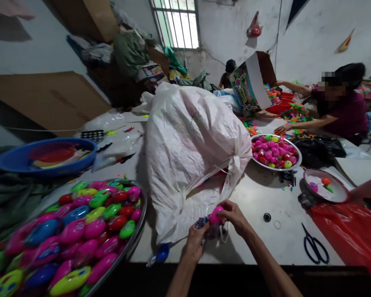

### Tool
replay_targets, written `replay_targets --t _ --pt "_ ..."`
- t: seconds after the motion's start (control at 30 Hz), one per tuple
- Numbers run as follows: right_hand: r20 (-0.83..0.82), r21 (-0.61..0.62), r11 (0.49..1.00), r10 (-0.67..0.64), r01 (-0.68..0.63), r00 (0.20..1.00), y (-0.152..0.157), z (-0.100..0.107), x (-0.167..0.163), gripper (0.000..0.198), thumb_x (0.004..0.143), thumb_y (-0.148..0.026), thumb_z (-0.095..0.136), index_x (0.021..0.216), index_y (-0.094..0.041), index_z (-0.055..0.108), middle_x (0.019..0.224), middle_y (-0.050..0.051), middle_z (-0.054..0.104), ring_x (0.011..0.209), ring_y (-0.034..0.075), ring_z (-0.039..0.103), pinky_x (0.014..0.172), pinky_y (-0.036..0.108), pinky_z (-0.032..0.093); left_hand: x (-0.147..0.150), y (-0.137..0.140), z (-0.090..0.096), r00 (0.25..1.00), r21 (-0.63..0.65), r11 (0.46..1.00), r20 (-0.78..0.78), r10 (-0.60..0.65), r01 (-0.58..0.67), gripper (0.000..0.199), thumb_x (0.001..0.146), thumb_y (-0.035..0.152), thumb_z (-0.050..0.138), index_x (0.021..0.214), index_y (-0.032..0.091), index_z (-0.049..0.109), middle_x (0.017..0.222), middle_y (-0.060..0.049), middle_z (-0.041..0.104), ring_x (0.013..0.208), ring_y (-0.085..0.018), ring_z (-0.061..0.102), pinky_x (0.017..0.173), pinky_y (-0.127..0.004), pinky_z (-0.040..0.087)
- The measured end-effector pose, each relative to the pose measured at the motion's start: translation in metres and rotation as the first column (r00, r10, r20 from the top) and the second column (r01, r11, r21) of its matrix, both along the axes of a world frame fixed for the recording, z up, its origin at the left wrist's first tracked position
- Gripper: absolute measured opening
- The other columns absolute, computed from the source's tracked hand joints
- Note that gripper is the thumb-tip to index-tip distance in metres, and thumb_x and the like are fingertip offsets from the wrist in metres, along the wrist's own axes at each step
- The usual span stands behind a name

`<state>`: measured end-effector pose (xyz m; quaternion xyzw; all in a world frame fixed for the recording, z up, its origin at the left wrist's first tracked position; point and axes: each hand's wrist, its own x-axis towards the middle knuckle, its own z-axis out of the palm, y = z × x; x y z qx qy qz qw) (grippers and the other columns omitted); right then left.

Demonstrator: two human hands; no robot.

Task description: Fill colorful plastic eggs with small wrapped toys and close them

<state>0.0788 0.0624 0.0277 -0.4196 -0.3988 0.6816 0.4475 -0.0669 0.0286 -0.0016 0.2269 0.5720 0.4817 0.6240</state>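
Observation:
My right hand (235, 218) is closed round a bright pink plastic egg-like piece (217, 215), thumb and fingers pinching its side. My left hand (195, 242) is closed on a small packet with a blue and purple pattern (201, 222), right beside the pink piece. Something clear with a white loop hangs under the two hands; I cannot tell what it is. Just beyond them lies a large white woven sack (185, 165), its neck tied at the right. A dark blue piece (163, 252) with a clear wrapper rests at the table edge, left of my hands.
A big metal basin (144, 206) of coloured plastic eggs stands at the left. Behind it is a blue tub (86, 163). To the right are another basin (298, 163), scissors (315, 245), a plate (343, 198) and a red bag (352, 235). A co-worker (343, 103) tips a box (250, 84) across the table.

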Motion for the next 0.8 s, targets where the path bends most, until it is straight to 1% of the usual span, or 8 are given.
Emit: replay_targets --t 0.1,0.23,0.4,0.5,0.57,0.7,0.77,0.8 --pt "-0.038 -0.008 0.998 -0.065 0.065 0.997 -0.003 -0.003 0.001 0.022 0.062 -0.028 0.069 0.078 -0.015 0.059 0.06 -0.003 0.061 0.043 0.008 0.052 0.042 0.019 0.04 -0.001 0.001 -0.005 0.999 0.036 0.999 0.008 0.033 -0.033 0.027 0.048 0.032 0.079 0.062 0.014 0.065 0.053 0.0 0.06 0.051 -0.014 0.054 0.052 -0.024 0.042" --pt "-0.101 -0.044 0.993 -0.118 0.114 0.988 -0.004 -0.004 0.001 0.022 0.063 -0.028 0.069 0.078 -0.015 0.058 0.06 -0.002 0.062 0.044 0.009 0.054 0.043 0.02 0.041 -0.001 0.003 -0.008 0.985 0.109 0.992 -0.156 0.08 -0.063 0.033 0.048 0.04 0.079 0.058 0.013 0.063 0.047 0.002 0.054 0.043 -0.009 0.045 0.043 -0.021 0.033" --pt "-0.159 -0.09 0.986 -0.152 0.139 0.976 -0.002 -0.005 0.002 0.025 0.064 -0.03 0.07 0.078 -0.015 0.056 0.057 -0.001 0.062 0.041 0.01 0.053 0.042 0.021 0.042 0.001 0.006 -0.002 0.967 0.179 0.984 -0.245 0.066 -0.021 0.038 0.048 0.045 0.077 0.064 0.012 0.066 0.047 0.003 0.052 0.042 -0.008 0.041 0.042 -0.02 0.03" --pt "-0.162 -0.093 0.984 -0.168 0.155 0.972 -0.001 -0.008 0.002 0.029 0.062 -0.033 0.072 0.078 -0.015 0.056 0.057 -0.001 0.062 0.04 0.01 0.053 0.042 0.022 0.043 0.002 0.008 0.002 0.952 0.196 0.981 -0.301 0.05 0.01 0.039 0.051 0.049 0.075 0.058 0.013 0.063 0.043 0.004 0.048 0.042 -0.008 0.039 0.042 -0.02 0.029" --pt "-0.155 -0.096 0.981 -0.183 0.17 0.971 -0.003 -0.011 0.003 0.03 0.061 -0.033 0.073 0.077 -0.015 0.056 0.059 -0.001 0.062 0.042 0.01 0.054 0.043 0.022 0.043 0.004 0.007 0.005 0.943 0.203 0.979 -0.325 0.067 0.001 0.04 0.051 0.051 0.073 0.053 0.013 0.059 0.042 0.004 0.046 0.041 -0.008 0.039 0.042 -0.02 0.029" --pt "-0.104 -0.088 0.965 -0.256 0.247 0.961 -0.02 -0.014 0.009 0.028 0.067 -0.036 0.07 0.082 -0.017 0.056 0.07 -0.001 0.064 0.051 0.012 0.059 0.05 0.024 0.046 0.007 0.003 0.01 0.958 0.165 0.982 -0.253 0.135 -0.095 0.042 0.052 0.053 0.072 0.055 0.014 0.057 0.046 0.004 0.049 0.043 -0.008 0.042 0.043 -0.02 0.033" --pt "-0.028 -0.038 0.954 -0.297 0.296 0.954 -0.029 -0.016 0.012 0.026 0.071 -0.037 0.067 0.085 -0.018 0.056 0.073 0.0 0.064 0.056 0.014 0.062 0.053 0.025 0.047 0.009 0.001 0.011 0.967 0.118 0.982 -0.195 0.165 -0.144 0.043 0.053 0.054 0.071 0.061 0.013 0.06 0.049 0.002 0.052 0.043 -0.009 0.044 0.043 -0.021 0.034" --pt "0.013 -0.003 0.951 -0.31 0.31 0.951 -0.033 -0.016 0.013 0.026 0.072 -0.037 0.066 0.086 -0.018 0.056 0.074 0.001 0.064 0.057 0.014 0.062 0.053 0.025 0.047 0.009 0.001 0.011 0.969 0.097 0.982 -0.172 0.178 -0.163 0.045 0.052 0.055 0.071 0.059 0.013 0.06 0.047 0.003 0.051 0.041 -0.008 0.043 0.041 -0.021 0.033"
